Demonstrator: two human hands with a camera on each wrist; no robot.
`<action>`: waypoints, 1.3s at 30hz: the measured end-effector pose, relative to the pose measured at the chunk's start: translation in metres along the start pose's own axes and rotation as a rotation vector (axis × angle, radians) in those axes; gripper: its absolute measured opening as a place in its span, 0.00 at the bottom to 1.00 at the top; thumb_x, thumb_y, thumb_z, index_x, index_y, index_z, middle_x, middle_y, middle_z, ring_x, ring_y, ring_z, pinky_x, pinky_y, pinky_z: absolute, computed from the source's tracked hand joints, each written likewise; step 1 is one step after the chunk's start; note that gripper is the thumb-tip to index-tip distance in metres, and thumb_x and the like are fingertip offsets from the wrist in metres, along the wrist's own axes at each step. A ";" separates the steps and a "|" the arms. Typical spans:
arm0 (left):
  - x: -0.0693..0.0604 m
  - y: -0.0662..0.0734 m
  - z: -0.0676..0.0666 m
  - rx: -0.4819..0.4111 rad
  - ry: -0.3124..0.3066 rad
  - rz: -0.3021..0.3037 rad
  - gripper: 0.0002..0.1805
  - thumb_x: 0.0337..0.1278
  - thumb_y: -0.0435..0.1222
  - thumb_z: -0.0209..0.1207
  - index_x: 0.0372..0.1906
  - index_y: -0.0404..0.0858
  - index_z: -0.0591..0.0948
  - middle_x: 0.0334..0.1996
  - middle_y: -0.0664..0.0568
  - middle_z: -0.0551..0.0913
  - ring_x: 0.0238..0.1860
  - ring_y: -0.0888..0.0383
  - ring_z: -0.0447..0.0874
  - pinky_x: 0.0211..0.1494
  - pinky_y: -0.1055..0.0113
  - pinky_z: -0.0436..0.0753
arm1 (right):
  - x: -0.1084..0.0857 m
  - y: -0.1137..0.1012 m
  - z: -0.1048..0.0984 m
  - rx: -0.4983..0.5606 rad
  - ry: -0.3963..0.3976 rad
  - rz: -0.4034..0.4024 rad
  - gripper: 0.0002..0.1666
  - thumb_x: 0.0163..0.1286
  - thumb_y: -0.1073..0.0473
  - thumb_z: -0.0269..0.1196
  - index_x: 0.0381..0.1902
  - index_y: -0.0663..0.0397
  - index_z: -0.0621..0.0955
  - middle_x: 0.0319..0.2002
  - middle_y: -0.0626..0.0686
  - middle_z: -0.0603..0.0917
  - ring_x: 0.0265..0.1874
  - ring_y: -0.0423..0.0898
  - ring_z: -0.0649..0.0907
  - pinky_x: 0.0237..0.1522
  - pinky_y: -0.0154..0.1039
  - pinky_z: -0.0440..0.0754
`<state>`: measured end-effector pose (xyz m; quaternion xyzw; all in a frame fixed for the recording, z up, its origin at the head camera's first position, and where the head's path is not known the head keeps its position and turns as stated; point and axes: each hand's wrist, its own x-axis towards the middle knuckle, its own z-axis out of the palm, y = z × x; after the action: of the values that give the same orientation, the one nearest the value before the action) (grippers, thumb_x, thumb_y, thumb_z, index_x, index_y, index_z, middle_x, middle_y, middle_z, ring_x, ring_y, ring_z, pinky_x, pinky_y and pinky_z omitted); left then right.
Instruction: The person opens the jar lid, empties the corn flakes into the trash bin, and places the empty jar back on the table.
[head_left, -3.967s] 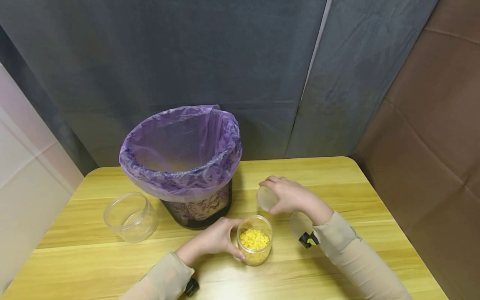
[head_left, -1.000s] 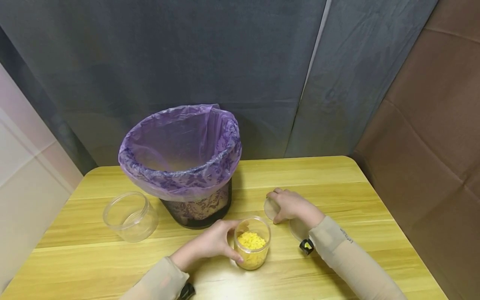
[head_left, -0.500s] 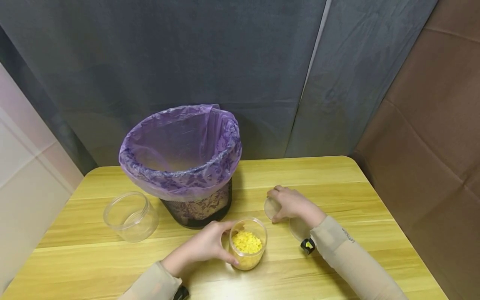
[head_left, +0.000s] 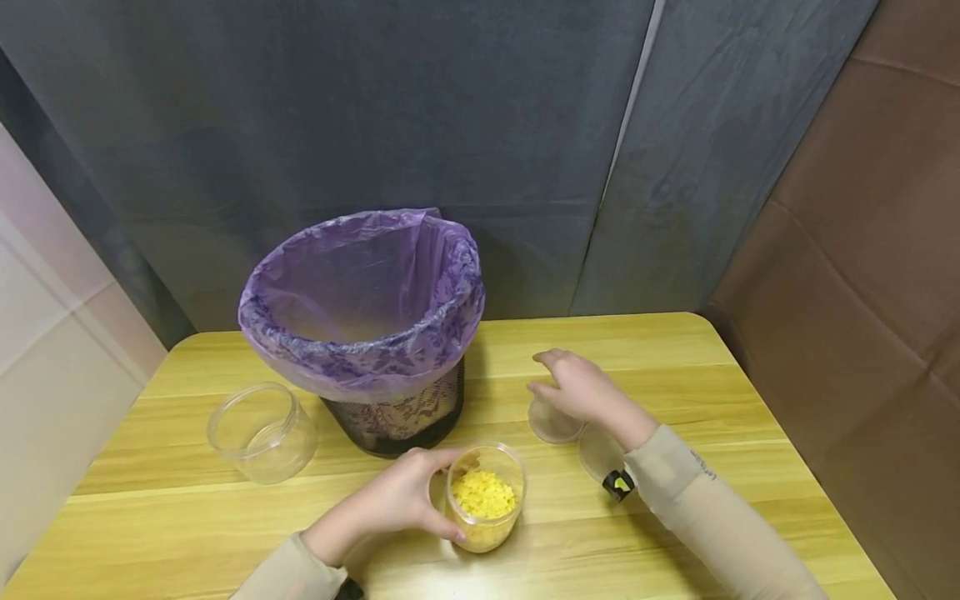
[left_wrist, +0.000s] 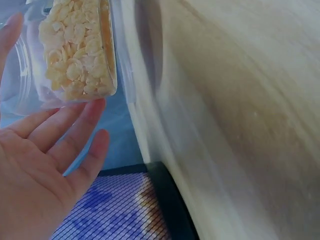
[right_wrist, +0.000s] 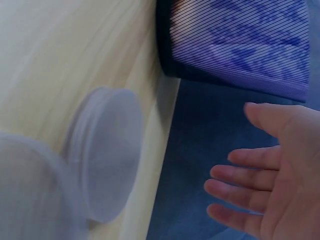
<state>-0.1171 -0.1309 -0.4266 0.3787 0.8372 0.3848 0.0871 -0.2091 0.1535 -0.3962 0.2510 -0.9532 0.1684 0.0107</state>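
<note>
My left hand (head_left: pixel 405 498) grips a clear plastic jar (head_left: pixel 486 533) from its left side, thumb at the front. Yellow flakes (left_wrist: pixel 75 50) partly fill this jar, and its top is uncovered. Whether the jar's base touches the table I cannot tell. Farther right, my right hand (head_left: pixel 585 390) hovers with its fingers apart and holds nothing. Just below it a round translucent lid (head_left: pixel 553 425) lies on the table; the right wrist view shows the same lid (right_wrist: pixel 112 155) separate from the fingers. A second lid (head_left: pixel 598 454) lies beside it, partly hidden by the right wrist.
A black mesh bin (head_left: pixel 397 421) with a purple bag (head_left: pixel 360 367) over its rim stands behind my left hand. Another clear jar (head_left: pixel 262 446), without contents, stands at the left. Dark curtain (head_left: pixel 525 167) hangs behind the wooden table (head_left: pixel 675 517).
My right hand has set the lid down on the table, let go of it and risen off it. My left hand has shifted the jar of yellow flakes leftward and slightly nearer.
</note>
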 end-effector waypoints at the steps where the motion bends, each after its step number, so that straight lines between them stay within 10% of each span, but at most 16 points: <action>1: -0.002 0.000 -0.001 0.006 0.004 0.006 0.49 0.28 0.51 0.77 0.61 0.31 0.74 0.54 0.48 0.81 0.51 0.57 0.79 0.55 0.60 0.77 | 0.000 -0.002 -0.002 0.014 0.017 0.002 0.30 0.70 0.48 0.59 0.60 0.66 0.74 0.58 0.64 0.76 0.58 0.60 0.74 0.61 0.52 0.69; 22: -0.029 0.015 -0.031 0.128 0.099 0.015 0.51 0.26 0.54 0.77 0.61 0.32 0.74 0.56 0.47 0.80 0.53 0.53 0.79 0.57 0.55 0.76 | 0.013 -0.054 -0.051 0.353 0.365 -0.116 0.21 0.74 0.51 0.53 0.54 0.58 0.80 0.38 0.49 0.84 0.32 0.42 0.79 0.34 0.39 0.79; 39: -0.045 0.034 -0.064 0.298 0.244 0.062 0.52 0.18 0.56 0.78 0.58 0.34 0.77 0.52 0.48 0.82 0.50 0.51 0.81 0.52 0.53 0.79 | 0.034 -0.086 -0.083 0.657 0.320 -0.016 0.24 0.71 0.50 0.58 0.57 0.60 0.78 0.32 0.54 0.85 0.26 0.47 0.83 0.33 0.45 0.82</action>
<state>-0.0941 -0.1852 -0.3653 0.3638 0.8772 0.3019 -0.0839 -0.2024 0.0948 -0.2870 0.2188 -0.8325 0.5027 0.0798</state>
